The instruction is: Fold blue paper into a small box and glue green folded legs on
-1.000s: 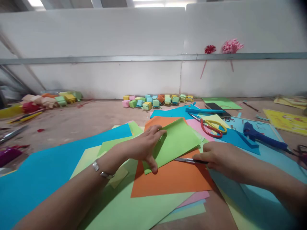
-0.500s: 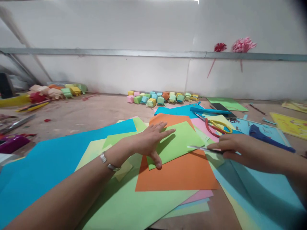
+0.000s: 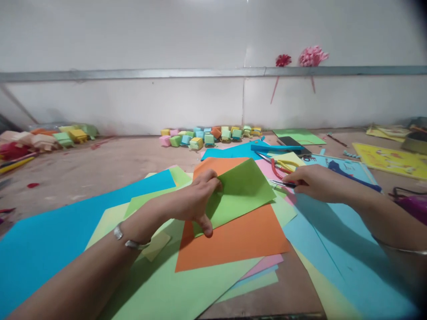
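My left hand (image 3: pixel 195 200) is closed on the left side of a bright green paper sheet (image 3: pixel 242 189), its fingers curled at the upper edge and its thumb at the lower corner. The sheet is tilted up a little over an orange sheet (image 3: pixel 233 240). In my right hand (image 3: pixel 315 183) is a slim dark-handled tool with a bright pointed metal tip, seemingly a craft knife (image 3: pixel 283 183). Its tip points left, close to the green sheet's right corner. Beyond it lie scissors (image 3: pixel 275 166) with red and yellow handles, partly hidden by my right hand.
Blue sheets (image 3: pixel 66 222) and pale green sheets (image 3: pixel 160 284) spread beneath the orange one. Small folded paper figures (image 3: pixel 208 137) stand near the wall, with more paper pieces (image 3: pixel 46 140) at left. A phone (image 3: pixel 293 144), dark blue tool (image 3: pixel 353 175) and yellow printed sheet (image 3: pixel 390 160) lie right.
My left fingers, spread flat before, have curled onto the green sheet, whose upper part has lifted. The knife tip has drawn back from the sheet's lower right edge. The view has turned slightly right.
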`<action>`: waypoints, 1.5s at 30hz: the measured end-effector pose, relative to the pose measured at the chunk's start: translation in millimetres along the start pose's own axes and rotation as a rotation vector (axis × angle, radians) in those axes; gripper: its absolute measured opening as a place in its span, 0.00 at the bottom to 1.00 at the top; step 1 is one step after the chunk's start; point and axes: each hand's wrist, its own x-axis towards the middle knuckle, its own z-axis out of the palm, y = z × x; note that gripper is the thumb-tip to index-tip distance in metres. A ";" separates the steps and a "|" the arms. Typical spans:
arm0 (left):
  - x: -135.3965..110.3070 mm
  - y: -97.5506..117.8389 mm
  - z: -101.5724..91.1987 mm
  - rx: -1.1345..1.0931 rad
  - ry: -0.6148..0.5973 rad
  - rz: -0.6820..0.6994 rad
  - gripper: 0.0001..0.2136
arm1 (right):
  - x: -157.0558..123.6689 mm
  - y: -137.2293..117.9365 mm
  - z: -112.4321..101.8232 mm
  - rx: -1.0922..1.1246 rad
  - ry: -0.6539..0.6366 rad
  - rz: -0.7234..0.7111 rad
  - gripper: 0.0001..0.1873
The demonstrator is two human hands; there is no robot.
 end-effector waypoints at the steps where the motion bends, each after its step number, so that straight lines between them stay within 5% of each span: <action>1: -0.2 0.1 -0.6 -0.002 0.011 0.010 0.41 | 0.2 -1.5 0.1 -0.002 -0.026 0.019 0.13; 12: 4.7 -8.4 4.2 0.102 0.112 -0.060 0.43 | -0.7 -23.6 -1.6 0.015 -0.081 0.024 0.17; 21: 9.1 -0.5 8.9 0.104 0.107 -0.133 0.48 | 0.3 -58.8 25.2 0.061 -0.093 -0.121 0.30; 25: 8.3 0.3 7.6 0.203 0.115 -0.054 0.49 | 1.3 -62.0 37.3 0.060 -0.069 -0.169 0.29; 28: 7.0 2.8 2.6 0.316 0.177 0.096 0.39 | 2.4 -59.7 39.0 0.065 -0.077 -0.184 0.29; 34: 3.6 0.2 -6.7 0.075 -0.129 0.163 0.15 | 2.7 -58.4 38.9 0.039 -0.097 -0.182 0.27; 45: 1.5 9.0 -3.9 0.102 -0.274 0.130 0.21 | -2.1 -41.0 45.7 0.097 -0.070 -0.250 0.35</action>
